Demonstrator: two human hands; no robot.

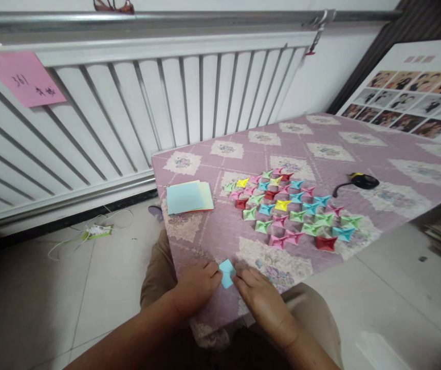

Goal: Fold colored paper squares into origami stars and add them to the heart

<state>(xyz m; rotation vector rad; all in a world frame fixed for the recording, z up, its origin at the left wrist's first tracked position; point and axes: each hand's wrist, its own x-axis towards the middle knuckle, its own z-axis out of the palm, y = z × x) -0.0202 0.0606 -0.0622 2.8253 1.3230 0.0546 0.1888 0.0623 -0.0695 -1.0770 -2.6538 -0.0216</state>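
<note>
A small light-blue folded paper (226,273) lies near the front edge of the table, with crease lines on its face. My left hand (200,280) is closed at its left edge, fingertips on the paper. From the other side, my right hand (257,290) has its fingers bent together on the paper's right edge. The thumbs are mostly hidden. Beyond my hands stand rows of small folded paper pieces (282,205) in pink, green, blue, yellow and red. To the left is a stack of paper sheets (185,198), light blue on top, with pale yellow and red edges below.
A purple floral cloth covers the table (213,236). On its right side lies a black object with a short cord (365,181). Behind the table runs a white radiator (189,97) bearing a pink note (23,77). A photo board (413,92) leans at the right; a power strip (97,231) is on the floor.
</note>
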